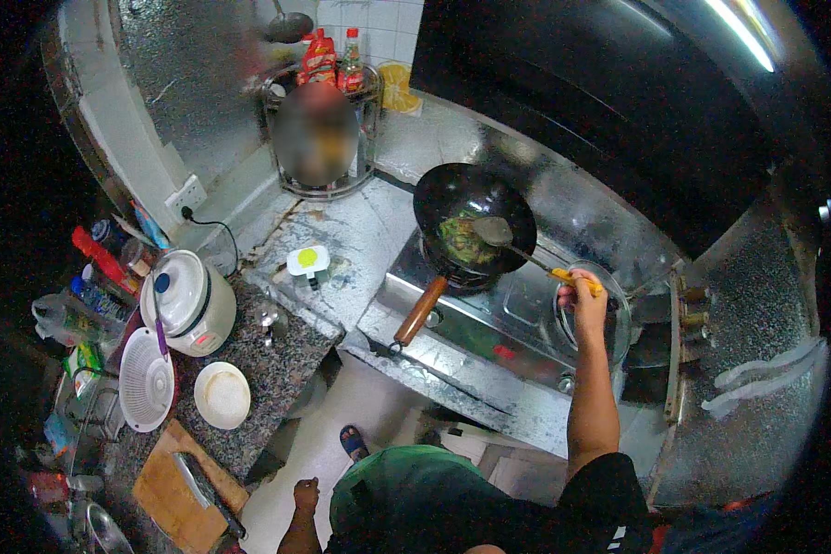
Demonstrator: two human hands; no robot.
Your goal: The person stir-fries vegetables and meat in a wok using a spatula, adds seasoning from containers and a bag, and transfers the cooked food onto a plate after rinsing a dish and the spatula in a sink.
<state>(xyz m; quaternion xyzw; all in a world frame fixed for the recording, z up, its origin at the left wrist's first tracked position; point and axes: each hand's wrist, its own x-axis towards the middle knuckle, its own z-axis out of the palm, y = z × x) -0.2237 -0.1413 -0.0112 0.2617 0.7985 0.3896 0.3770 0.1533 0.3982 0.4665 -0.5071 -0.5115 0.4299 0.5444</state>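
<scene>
My right hand [584,300] is closed round the yellow handle of a metal spatula [494,232]. Its blade rests in a black wok [511,198], on green cooked food [460,242] at the bottom. The wok sits on the left side of a steel gas stove [406,286], and its wooden handle [422,312] points toward me. A glass lid [619,309] lies on the stove's right side, partly behind my right hand. Away from the stove, my left hand [307,497] hangs low beside my body, fingers curled, with nothing visible in it.
On the left counter stand a rice cooker [208,319], a white colander [148,392], a white plate [223,395] and a cutting board [171,499] bearing a knife [203,489]. A small white container [319,261] is left of the stove. Behind it, a rack [371,138] holds bottles.
</scene>
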